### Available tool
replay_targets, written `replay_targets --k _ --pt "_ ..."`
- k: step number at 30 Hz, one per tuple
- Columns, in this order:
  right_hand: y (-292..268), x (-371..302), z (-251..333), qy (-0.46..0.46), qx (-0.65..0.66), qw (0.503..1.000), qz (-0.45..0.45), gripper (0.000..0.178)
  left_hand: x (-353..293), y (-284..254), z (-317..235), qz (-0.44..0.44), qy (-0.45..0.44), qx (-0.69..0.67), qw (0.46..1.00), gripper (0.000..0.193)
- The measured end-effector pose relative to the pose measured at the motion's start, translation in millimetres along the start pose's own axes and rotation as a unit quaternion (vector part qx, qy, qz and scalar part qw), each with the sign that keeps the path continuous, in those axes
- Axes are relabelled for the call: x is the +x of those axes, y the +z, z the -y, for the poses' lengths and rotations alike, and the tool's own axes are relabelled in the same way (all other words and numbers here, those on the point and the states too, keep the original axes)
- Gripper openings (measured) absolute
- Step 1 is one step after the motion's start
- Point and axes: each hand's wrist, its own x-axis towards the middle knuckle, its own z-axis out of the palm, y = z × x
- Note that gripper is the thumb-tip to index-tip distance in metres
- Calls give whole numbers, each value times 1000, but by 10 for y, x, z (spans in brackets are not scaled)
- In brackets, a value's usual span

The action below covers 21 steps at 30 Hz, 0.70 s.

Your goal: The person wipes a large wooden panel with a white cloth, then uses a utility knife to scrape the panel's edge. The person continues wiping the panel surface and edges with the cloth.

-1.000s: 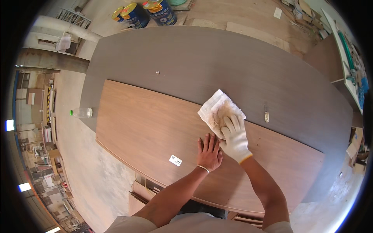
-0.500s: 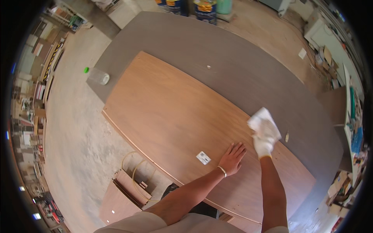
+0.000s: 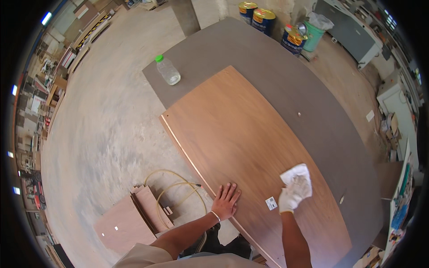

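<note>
- With right grip [image 3: 291, 198], white-gloved, covers part of white cloth [image 3: 296, 171]; cannot tell whether clamped on it or only laid over
- With bare left grip [image 3: 226, 200], rests flat on near edge of wooden panel [image 3: 237, 120], fingers slightly apart, clamped on nothing
- Has cloth on panel, between white label [image 3: 271, 203] and far curved edge; has panel on grey counter [image 3: 277, 58]
- Probably handles light, soft and limp as cloth, best taken at middle; probably stiff, smooth and heavier as panel, best taken by opposite edges
- Points, as cloth, away from body and rightward, long axis unclear under glove; runs, as panel, lengthwise from upper left to lower right
</note>
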Motion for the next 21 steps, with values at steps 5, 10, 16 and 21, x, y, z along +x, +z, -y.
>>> replay_targets --k 5,10,16,21 --pt "-333 496 1096 -180 -14 983 -28 83 87 -42 14 -8 26 -36 999 70" --pt "-395 973 1575 -230 -60 971 -2 77 443 -166 310 -21 3 -82 996 74" --pt "-257 1648 1744 -183 -132 974 2 82 921 -520 997 -86 -154 -43 983 73" --pt "-135 2482 2027 -49 -77 993 -73 82 976 -540 1029 -46 -149 -41 987 76"
